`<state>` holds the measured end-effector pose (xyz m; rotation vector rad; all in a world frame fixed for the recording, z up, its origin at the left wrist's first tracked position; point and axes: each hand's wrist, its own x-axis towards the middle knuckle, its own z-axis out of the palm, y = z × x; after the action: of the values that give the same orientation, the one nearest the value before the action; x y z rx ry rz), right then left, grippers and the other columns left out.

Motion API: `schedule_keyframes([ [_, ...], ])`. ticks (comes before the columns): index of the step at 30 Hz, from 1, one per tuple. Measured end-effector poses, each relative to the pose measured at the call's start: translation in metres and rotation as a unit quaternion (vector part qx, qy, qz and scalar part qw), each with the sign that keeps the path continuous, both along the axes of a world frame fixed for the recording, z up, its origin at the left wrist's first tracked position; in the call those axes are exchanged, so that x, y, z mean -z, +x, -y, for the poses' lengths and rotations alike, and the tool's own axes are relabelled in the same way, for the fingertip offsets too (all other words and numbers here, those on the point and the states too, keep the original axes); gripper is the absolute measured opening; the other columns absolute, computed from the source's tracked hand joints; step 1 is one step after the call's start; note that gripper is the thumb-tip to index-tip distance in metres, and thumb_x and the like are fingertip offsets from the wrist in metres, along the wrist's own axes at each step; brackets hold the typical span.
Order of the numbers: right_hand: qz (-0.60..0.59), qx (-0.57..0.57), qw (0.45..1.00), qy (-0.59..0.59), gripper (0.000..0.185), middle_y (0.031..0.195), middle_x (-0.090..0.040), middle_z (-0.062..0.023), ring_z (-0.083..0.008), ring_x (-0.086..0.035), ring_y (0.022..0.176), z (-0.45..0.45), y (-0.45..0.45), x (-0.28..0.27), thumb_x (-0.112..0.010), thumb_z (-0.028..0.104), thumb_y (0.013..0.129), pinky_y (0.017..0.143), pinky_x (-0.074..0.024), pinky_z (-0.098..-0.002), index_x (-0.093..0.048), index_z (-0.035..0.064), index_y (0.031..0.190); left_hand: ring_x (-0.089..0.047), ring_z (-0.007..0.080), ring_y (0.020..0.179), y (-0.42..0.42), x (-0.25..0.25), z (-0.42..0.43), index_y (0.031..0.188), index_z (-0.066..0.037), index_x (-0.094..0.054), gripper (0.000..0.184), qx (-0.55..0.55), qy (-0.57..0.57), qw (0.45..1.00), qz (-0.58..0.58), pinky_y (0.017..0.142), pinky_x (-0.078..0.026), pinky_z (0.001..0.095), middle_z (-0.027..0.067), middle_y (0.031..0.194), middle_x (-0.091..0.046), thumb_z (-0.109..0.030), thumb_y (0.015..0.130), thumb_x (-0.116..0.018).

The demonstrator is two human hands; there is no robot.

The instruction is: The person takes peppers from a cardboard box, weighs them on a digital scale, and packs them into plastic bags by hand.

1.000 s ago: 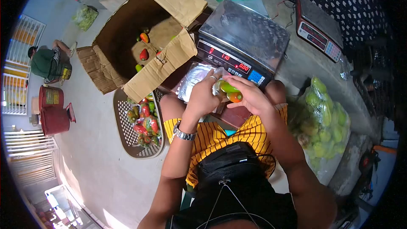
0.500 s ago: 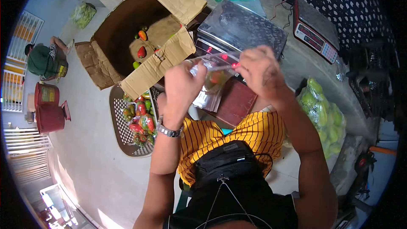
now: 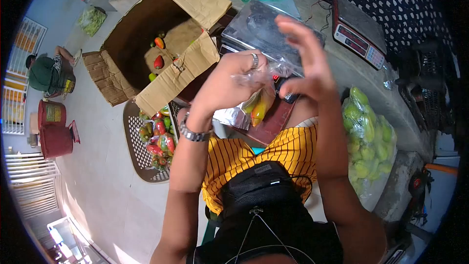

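Observation:
My left hand (image 3: 234, 78), with a ring and a wristwatch, is closed around the gathered neck of a clear plastic bag. Yellow-orange peppers (image 3: 260, 111) show through the bag (image 3: 250, 103), which hangs above a dark red surface (image 3: 273, 120). My right hand (image 3: 315, 66) is open just to the right, thumb and fingers spread apart and slightly blurred. Behind both hands lies the metal plate of a scale (image 3: 259, 27), its display partly covered. A silvery packet (image 3: 233, 117) rests below my left hand.
An open cardboard box (image 3: 124, 34) with a few peppers stands left, above a basket (image 3: 133, 139) of bagged peppers. A second scale (image 3: 359, 34) and a bag of green produce (image 3: 364, 146) are right. A person in green (image 3: 44, 73) bends near red containers (image 3: 56, 129) far left.
Both hands were gripping the bag's top edge, stretched between them. Now my left hand holds the bunched neck, and my right hand has let go and opened.

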<state>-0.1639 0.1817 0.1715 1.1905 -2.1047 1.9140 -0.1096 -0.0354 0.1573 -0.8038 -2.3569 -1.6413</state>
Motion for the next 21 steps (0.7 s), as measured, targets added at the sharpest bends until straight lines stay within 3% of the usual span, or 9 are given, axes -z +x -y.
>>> schedule_keyframes([
  [2,0.126,-0.12,0.972,0.155,0.093,0.14,-0.059,-0.0122,-0.025,-0.054,0.131,0.005,0.013,0.037,-0.095,0.027,0.064,0.108,-0.042,-0.0395,-0.051,0.0039,0.142,-0.062,0.0192,0.075,-0.002,-0.017,0.005,0.084,-0.002,-0.059,0.018,0.053,0.035,0.998,0.01,0.069,-0.049,0.0333,0.0079,0.082,-0.06,0.005,0.078,-0.075],
  [5,0.158,-0.005,0.938,0.309,0.049,0.109,-0.074,-0.0154,-0.0274,-0.07,0.103,0.026,0.026,0.121,-0.076,0.027,0.09,0.089,-0.0538,-0.0399,-0.061,0.0006,0.129,-0.062,0.0143,0.089,-0.005,-0.026,0.013,0.105,-0.004,-0.061,0.032,0.042,0.105,0.993,0.033,0.075,-0.052,0.0313,0.008,0.101,-0.063,0.004,0.079,-0.078],
  [7,0.186,0.028,0.959,0.21,0.032,0.102,-0.074,-0.0175,-0.0298,-0.071,0.095,0.035,0.037,0.121,-0.066,0.023,0.096,0.084,-0.0549,-0.0397,-0.066,0.0007,0.12,-0.06,0.0142,0.099,0.001,-0.021,0.012,0.126,-0.005,-0.058,0.05,-0.06,0.251,0.962,0.082,0.079,-0.053,0.0301,0.0105,0.117,-0.062,0.002,0.081,-0.079],
  [8,0.197,0.047,0.966,0.159,0.027,0.098,-0.074,-0.0185,-0.031,-0.072,0.091,0.04,0.042,0.12,-0.061,0.021,0.099,0.081,-0.0554,-0.0395,-0.069,0.0008,0.116,-0.057,0.015,0.108,0.012,-0.012,0.02,0.151,-0.006,-0.038,0.083,-0.116,0.282,0.942,0.141,0.087,-0.053,0.0281,0.0145,0.136,-0.055,-0.001,0.081,-0.082],
  [11,0.213,0.035,0.973,0.077,0.021,0.106,-0.073,-0.0191,-0.0317,-0.071,0.098,0.049,0.064,0.113,-0.058,0.014,0.099,0.085,-0.0545,-0.0393,-0.072,0.0017,0.11,-0.058,0.0166,0.112,0.035,0.097,0.05,0.156,-0.004,-0.031,0.094,-0.098,0.062,0.971,0.207,0.092,-0.052,0.0294,0.0132,0.136,-0.057,-0.005,0.079,-0.086],
  [12,0.067,0.024,0.997,0.043,0.021,0.115,-0.072,-0.0197,-0.0272,-0.07,0.104,0.056,0.062,0.125,-0.058,0.012,0.098,0.091,-0.0536,-0.0387,-0.072,0.0019,0.111,-0.058,0.0182,0.113,0.053,0.098,0.036,0.155,-0.003,-0.034,0.093,-0.044,0.099,0.946,0.305,0.094,-0.052,0.0306,0.0127,0.136,-0.058,-0.007,0.078,-0.087],
  [15,0.094,-0.07,0.991,0.069,0.022,0.117,-0.072,-0.0165,-0.0204,-0.067,0.108,0.062,0.081,0.113,-0.059,0.012,0.099,0.094,-0.0522,-0.0384,-0.07,-0.0002,0.114,-0.061,0.0201,0.107,0.08,0.109,0.007,0.143,-0.002,-0.05,0.074,0.04,0.112,0.888,0.443,0.091,-0.052,0.0321,0.0084,0.128,-0.063,-0.006,0.078,-0.086],
  [16,0.245,-0.144,0.958,-0.03,0.023,0.112,-0.072,-0.0104,-0.0151,-0.065,0.104,0.064,0.09,0.113,-0.056,0.011,0.101,0.091,-0.052,-0.0358,-0.065,-0.0009,0.118,-0.062,0.0199,0.105,0.085,0.115,0.003,0.138,-0.003,-0.056,0.066,0.043,0.111,0.878,0.464,0.09,-0.053,0.0322,0.0068,0.125,-0.064,-0.006,0.078,-0.085],
  [21,0.391,-0.202,0.898,0.001,0.024,0.105,-0.068,-0.0042,-0.0138,-0.059,0.095,0.042,0.088,0.126,-0.053,0.013,0.105,0.089,-0.0503,-0.0324,-0.058,0.0033,0.127,-0.063,0.0161,0.101,0.089,0.168,-0.001,0.11,-0.002,-0.07,0.029,0.116,0.079,0.871,0.471,0.091,-0.052,0.0334,0.007,0.107,-0.071,-0.007,0.083,-0.08],
])
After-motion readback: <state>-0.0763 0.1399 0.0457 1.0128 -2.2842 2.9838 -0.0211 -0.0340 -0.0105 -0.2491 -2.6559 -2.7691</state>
